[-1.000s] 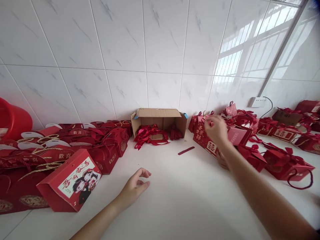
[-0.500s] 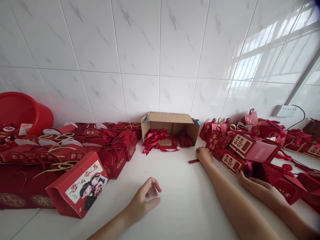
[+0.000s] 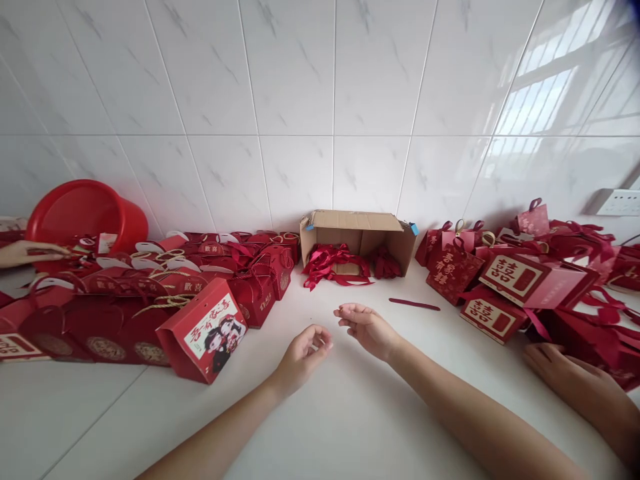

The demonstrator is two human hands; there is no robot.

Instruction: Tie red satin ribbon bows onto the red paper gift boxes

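Note:
Over the white tabletop (image 3: 360,413), my left hand (image 3: 305,355) hangs with its fingers loosely curled and a gap to the thumb; it holds nothing. My right hand (image 3: 369,330) faces it, fingers stretched out and empty. Beyond my right hand lies a flat dark red ribbon strip (image 3: 415,304), apart from it. Farther back, a cardboard box (image 3: 357,220) on its side holds bright red ribbons (image 3: 335,265), some spilling out in front. Left of my left hand stands a red gift box (image 3: 205,330) with a cartoon couple printed on it.
Rows of red gift boxes (image 3: 135,320) with cord handles fill the left, before a tilted red basin (image 3: 85,220). More gift boxes (image 3: 515,277) are piled at right. Another person's hand (image 3: 575,383) rests near that pile; another hand (image 3: 35,253) reaches in by the basin.
My right hand has let go of the dark red ribbon strip and come back left toward my left hand. The view has shifted left, and a hand has appeared by the basin.

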